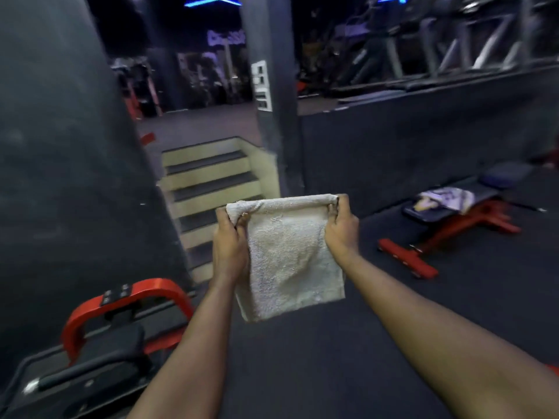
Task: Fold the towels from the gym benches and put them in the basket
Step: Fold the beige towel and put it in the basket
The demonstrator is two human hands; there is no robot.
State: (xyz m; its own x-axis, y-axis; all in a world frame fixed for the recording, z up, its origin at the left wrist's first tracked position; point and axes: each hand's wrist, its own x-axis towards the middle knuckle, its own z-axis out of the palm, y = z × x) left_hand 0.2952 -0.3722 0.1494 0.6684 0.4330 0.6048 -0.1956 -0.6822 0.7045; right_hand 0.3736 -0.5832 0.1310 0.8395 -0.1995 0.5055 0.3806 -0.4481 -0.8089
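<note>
A white terry towel (287, 261), folded to a rough square, hangs in the air in front of me. My left hand (230, 240) grips its top left corner and my right hand (340, 228) grips its top right corner, so the folded top edge is stretched between them. A second, crumpled white and purple towel (447, 198) lies on a red-framed gym bench (453, 219) on the floor to the right. No basket is in view.
Steps (211, 189) lead up to a higher floor straight ahead, beside a dark pillar (272, 86). A red and black exercise machine (115, 322) stands at lower left against a dark wall. Treadmills (438, 40) line the raised area at upper right. Dark floor (332, 358) lies underfoot.
</note>
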